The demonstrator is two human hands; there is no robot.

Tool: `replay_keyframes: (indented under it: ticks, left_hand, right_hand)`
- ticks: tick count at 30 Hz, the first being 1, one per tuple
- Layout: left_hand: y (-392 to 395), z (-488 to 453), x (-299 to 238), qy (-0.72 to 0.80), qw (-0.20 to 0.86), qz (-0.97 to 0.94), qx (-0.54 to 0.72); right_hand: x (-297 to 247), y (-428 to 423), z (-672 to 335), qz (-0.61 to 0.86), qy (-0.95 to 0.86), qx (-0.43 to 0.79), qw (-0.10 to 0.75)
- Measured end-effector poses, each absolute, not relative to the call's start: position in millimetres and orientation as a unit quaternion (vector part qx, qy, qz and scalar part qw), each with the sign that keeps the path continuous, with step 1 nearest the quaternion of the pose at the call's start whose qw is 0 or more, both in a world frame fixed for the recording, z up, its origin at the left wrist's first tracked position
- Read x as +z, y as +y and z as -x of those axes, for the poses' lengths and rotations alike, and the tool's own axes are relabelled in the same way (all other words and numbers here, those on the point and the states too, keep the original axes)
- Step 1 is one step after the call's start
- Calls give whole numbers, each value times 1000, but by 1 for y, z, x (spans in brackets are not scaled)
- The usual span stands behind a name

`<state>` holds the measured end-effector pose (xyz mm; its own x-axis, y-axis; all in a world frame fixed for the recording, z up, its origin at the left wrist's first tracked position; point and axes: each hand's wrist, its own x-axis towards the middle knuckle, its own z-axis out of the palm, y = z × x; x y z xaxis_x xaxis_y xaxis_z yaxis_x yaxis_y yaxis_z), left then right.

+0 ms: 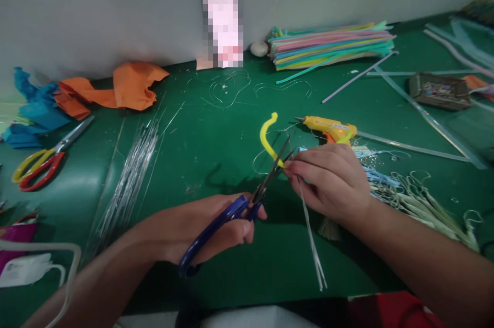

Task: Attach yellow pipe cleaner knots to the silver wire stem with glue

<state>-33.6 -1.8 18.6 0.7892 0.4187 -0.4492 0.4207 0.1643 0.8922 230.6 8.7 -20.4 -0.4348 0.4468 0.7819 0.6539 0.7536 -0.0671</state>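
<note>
My left hand [200,228] is closed around the blue handles of a pair of scissors [247,199]. The dark blades point up and right and meet a curved yellow pipe cleaner [267,135]. My right hand [332,179] pinches the lower end of that pipe cleaner together with thin silver wires [312,246] that hang down toward me. Both hands hover over the green table [216,143].
A yellow glue gun [328,128] lies just behind my right hand. A stack of coloured pipe cleaners [332,45] sits at the back. Silver wires [131,174], red-and-yellow scissors [42,161], orange fabric [127,86] and blue fabric [34,109] lie left. Pale tassels [420,204] lie right.
</note>
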Motion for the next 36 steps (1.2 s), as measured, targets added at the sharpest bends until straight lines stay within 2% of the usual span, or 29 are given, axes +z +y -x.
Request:
replay_keyframes:
  ticks: [10,15,22,25,28,32,35,36]
  left_hand:
    - [48,71,20,341,734,-587,23]
    - [40,72,26,340,734,-587,-43]
    - [39,77,3,227,822,-517,-80]
    - [43,78,-5,232,838,-486,-90]
    - [48,77,-11,231,858,-454,-68]
    - [52,75,-20,200,884,-421,-40]
    - [51,73,-25,198,893,-402,-41]
    - [51,73,-27,198,894,-399,-43]
  right_hand:
    - [-27,14,-222,362,-825,-76,427]
    - [-35,16,-220,368,-846,-46,383]
    - [-42,22,-223,339,-904,-4,260]
    - [-42,24,-223,310,-924,13,225]
    - [-37,23,-226,288,-922,15,257]
    - [-25,15,-238,241,-895,-7,376]
    - [-15,7,-243,205,-865,-95,449]
    - [-12,6,-241,198,-873,-122,429]
